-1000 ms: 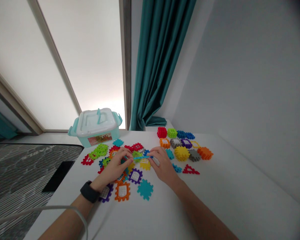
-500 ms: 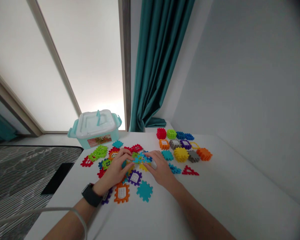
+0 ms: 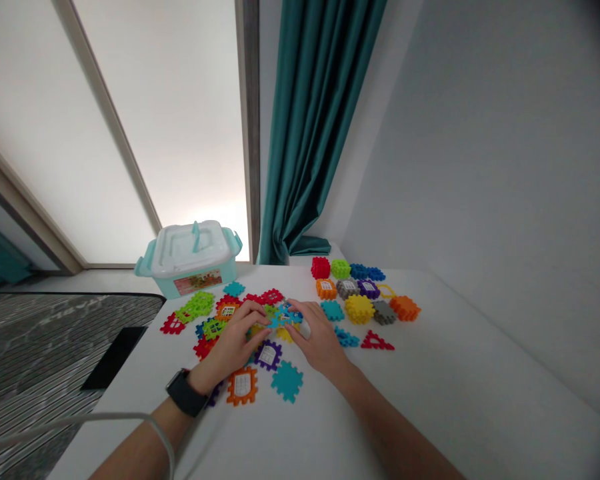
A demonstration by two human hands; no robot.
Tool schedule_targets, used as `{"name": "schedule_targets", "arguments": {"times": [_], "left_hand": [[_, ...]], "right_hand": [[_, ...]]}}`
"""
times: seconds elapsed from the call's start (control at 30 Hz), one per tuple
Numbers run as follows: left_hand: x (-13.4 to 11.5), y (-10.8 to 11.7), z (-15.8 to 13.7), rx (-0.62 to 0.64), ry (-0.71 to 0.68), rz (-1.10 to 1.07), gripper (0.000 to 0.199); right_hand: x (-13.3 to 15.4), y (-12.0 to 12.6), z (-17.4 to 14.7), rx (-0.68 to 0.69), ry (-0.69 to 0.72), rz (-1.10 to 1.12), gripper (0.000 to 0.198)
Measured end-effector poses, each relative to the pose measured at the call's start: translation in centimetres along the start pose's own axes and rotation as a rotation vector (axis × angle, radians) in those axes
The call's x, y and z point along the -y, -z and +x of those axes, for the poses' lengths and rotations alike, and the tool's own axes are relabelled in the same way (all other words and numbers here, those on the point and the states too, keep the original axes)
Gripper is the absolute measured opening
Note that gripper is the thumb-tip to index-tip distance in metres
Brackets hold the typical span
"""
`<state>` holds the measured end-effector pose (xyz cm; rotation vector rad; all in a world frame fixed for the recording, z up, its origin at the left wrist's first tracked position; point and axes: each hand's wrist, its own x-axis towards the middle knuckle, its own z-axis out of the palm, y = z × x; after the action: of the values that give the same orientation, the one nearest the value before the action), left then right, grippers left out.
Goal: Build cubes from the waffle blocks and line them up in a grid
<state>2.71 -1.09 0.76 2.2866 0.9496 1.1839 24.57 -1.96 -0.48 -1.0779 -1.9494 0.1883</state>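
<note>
Left hand (image 3: 241,333) and right hand (image 3: 318,335) pinch, probably, one light-blue notched tile (image 3: 281,317) at twelve o'clock from the wearer; turning it should need even grip.

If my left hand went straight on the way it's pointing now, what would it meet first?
Most likely the light blue piece, right in front of the left hand and perhaps touching it; depth is hard to judge. Beyond that comes the right hand.
</note>
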Motion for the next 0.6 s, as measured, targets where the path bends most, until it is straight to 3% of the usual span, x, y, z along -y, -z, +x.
{"name": "schedule_targets", "arguments": {"times": [0.4,0.6], "left_hand": [[-0.2,-0.4,-0.3,-0.017,0.021,0.028,0.001],[-0.3,-0.7,-0.3,-0.002,-0.018,0.082,0.017]], "right_hand": [[0.0,0.8,-0.1,0.064,0.007,-0.082,0.024],[0.3,1.4,-0.7,0.1,0.002,-0.094,0.024]]}}
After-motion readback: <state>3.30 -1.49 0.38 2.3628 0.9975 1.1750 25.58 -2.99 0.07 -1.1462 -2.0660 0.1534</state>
